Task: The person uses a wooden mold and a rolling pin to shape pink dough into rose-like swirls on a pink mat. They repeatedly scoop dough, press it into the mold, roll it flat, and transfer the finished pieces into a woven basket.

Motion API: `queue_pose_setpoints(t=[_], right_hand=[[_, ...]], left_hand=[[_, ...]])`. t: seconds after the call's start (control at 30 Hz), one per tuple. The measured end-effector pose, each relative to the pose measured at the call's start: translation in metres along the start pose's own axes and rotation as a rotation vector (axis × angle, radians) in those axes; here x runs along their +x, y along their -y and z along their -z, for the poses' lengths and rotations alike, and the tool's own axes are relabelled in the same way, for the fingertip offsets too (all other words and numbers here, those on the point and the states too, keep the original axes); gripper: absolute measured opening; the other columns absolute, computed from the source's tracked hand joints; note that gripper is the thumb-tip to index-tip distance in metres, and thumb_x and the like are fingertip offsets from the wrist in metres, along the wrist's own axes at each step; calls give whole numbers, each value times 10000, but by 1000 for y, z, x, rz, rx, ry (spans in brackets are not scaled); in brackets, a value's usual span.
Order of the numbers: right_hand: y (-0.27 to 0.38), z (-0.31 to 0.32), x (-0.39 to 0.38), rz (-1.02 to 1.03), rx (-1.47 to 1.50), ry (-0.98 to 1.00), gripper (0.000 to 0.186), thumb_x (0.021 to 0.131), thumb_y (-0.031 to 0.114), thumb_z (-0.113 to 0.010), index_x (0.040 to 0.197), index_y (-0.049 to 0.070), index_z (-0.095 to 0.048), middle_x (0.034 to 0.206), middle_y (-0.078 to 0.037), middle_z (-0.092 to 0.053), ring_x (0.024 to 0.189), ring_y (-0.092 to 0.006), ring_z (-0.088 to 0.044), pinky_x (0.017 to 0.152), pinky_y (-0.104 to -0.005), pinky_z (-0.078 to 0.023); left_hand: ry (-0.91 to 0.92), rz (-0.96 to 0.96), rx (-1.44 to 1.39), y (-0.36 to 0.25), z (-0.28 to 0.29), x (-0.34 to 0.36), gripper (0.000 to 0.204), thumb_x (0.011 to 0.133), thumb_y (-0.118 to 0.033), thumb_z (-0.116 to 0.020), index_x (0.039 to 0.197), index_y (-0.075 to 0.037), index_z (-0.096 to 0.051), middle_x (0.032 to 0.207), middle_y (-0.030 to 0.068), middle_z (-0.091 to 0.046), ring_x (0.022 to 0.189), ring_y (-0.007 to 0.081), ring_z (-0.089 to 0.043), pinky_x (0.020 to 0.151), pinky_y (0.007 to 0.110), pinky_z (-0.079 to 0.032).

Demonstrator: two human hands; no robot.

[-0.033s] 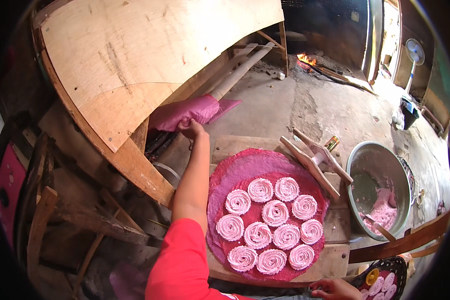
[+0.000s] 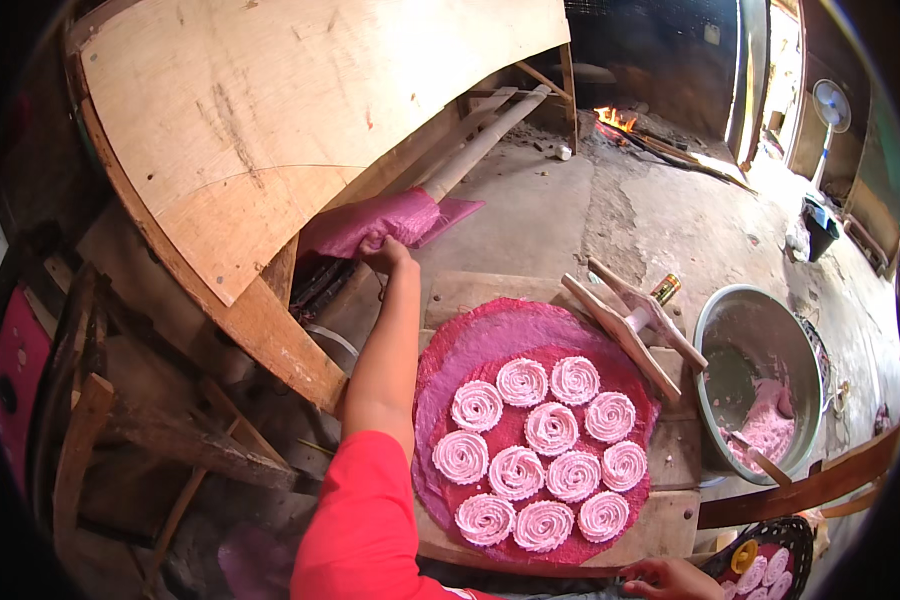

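Note:
Pink plastic sheeting lies beneath the plywood top, beside a long pole. My left hand is closed on a bunched part of it, my arm stretched past a round pink mat. On this mat, which rests on a wooden board, sit several piped pink swirls. A wooden H-shaped frame leans over the mat's upper right. My right hand is low by the board's front edge, fingers loosely bent and apart, with nothing visible in them.
A plywood-topped table fills the upper left. At right are a tub of pink mixture, a small can and a dark basket with more swirls. An open fire burns behind, near a standing fan. Wooden framework stands at left.

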State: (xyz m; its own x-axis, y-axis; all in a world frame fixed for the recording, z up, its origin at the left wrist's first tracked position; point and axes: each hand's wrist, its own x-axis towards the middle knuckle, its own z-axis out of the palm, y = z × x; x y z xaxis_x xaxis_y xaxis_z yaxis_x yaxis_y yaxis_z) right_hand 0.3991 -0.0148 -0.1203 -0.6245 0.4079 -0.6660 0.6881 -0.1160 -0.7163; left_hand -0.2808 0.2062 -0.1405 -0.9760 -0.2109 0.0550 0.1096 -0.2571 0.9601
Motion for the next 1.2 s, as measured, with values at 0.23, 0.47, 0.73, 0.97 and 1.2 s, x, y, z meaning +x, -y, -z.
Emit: queue_pose_setpoints(t=[0.23,0.47,0.73,0.97,1.2], right_hand=[[11,7,7,-60,-31,-29,256,965,183,-619,1145,1,-627,997,-63,-677,927,-146,-628,816,-310,-509],[6,3,13,-84,-22,-68,264,960,208,-633,1129,6,-632,976,-69,-675,908,-139,-616,821,-300,-496],[0,-2,12,0,-80,-115,262,975,236,-612,1093,5,-646,921,-68,-686,877,-135,-621,797,-300,-495],[14,4,0,92,-72,-119,287,956,261,-640,1121,27,-649,974,-100,-702,923,-160,-651,831,-314,-507],[-9,5,2,235,-219,-156,319,958,337,-609,1121,75,-692,992,-120,-721,887,-258,-691,807,-349,-520]], left_hand=[[613,404,-342,19,-64,32,683,847,103,-524,1479,-70,-333,1398,207,-478,1165,300,-579,993,421,-487],[1122,-122,526,28,-52,17,551,808,-84,-692,1334,-89,-529,1135,202,-666,1024,312,-666,878,419,-519],[459,-861,1573,-50,-18,25,344,896,-201,-586,1197,-37,-614,1245,189,-627,1076,289,-655,951,386,-513],[470,-320,2069,-140,17,23,394,921,-216,-548,1278,-51,-556,1292,178,-599,1146,265,-626,964,381,-491],[481,-373,2140,-155,34,22,438,885,-239,-595,1287,-72,-546,1259,165,-621,1147,268,-625,974,394,-464]])
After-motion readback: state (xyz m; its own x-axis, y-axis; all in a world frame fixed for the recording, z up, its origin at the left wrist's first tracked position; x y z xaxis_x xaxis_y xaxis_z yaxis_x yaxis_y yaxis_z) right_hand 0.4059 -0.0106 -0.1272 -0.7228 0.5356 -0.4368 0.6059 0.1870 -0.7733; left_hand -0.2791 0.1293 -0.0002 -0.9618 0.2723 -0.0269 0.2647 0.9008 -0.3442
